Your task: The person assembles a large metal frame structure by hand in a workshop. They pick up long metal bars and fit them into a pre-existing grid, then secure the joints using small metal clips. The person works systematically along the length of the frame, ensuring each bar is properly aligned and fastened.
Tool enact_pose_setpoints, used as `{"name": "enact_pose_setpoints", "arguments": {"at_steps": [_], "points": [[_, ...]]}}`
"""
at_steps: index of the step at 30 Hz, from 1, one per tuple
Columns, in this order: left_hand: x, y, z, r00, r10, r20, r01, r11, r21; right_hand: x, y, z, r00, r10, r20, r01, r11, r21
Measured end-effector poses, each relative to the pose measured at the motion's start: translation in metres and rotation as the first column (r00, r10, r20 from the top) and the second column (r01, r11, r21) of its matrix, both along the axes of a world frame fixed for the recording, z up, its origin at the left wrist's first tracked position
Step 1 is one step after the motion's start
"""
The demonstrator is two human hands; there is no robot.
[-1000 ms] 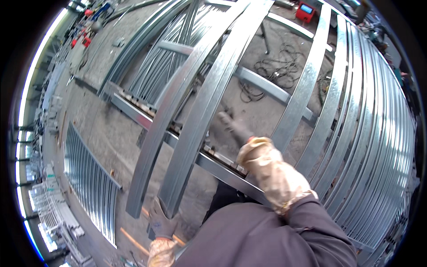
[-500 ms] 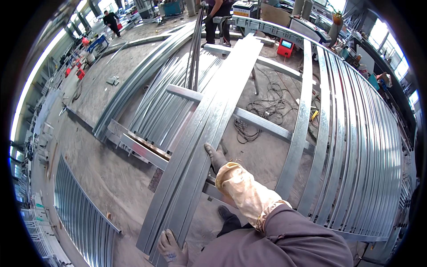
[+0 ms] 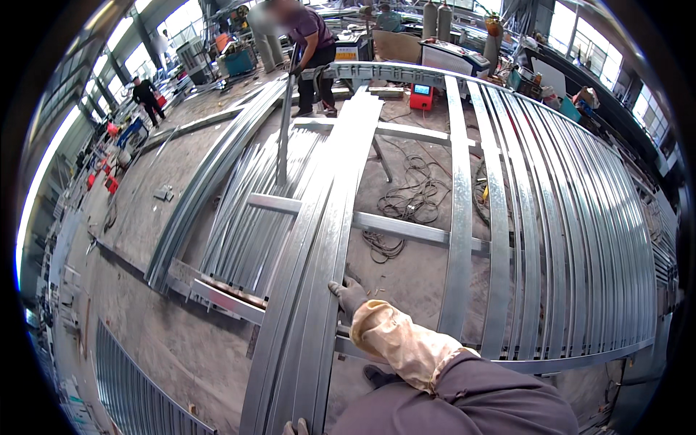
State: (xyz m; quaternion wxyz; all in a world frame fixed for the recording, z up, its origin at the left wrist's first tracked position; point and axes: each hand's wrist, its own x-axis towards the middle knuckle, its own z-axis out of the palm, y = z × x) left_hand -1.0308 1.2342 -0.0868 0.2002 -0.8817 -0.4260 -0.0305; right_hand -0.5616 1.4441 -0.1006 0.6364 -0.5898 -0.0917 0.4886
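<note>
Several long galvanized steel tubes [image 3: 319, 239] lie side by side, running away from me across crossbars. My right hand [image 3: 349, 296], in a grey glove with a pale protective sleeve [image 3: 406, 341], grips the right-hand edge of the outermost tube, fingers over its top. At the tubes' near end my left hand [image 3: 296, 428] is mostly cut off by the lower edge of the picture. Only its gloved fingertips show, bent against a tube end. Past the far end, a co-worker [image 3: 313, 43] stands holding an upright dark bar [image 3: 284, 134].
A frame of many parallel metal bars [image 3: 565, 239] spans the right. Cables [image 3: 413, 192] lie coiled on the floor beneath a crossbar [image 3: 413, 228]. A red machine [image 3: 420, 96] stands behind. More tubes are stacked at left [image 3: 217, 181] and lower left [image 3: 138, 384]. Another person [image 3: 148, 100] is farther back.
My view has tilted up, so the scene sits lower and the co-worker shows more fully. The gap between the tubes near me looks narrower. My right hand stays on the outer tube.
</note>
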Motion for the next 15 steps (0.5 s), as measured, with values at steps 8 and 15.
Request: {"name": "enact_pose_setpoints", "arguments": {"at_steps": [8, 15], "points": [[0.156, 0.059, 0.152, 0.946, 0.205, 0.250, 0.015, 0.745, -0.667, 0.122, 0.016, 0.006, 0.934, -0.349, 0.072, 0.336, 0.931, 0.144], [0.250, 0.090, 0.133, 0.952, -0.038, 0.304, 0.229, 0.747, -0.624, 0.330, 0.042, -0.004, 0.772, -0.503, 0.389, 0.480, 0.862, 0.164]]}}
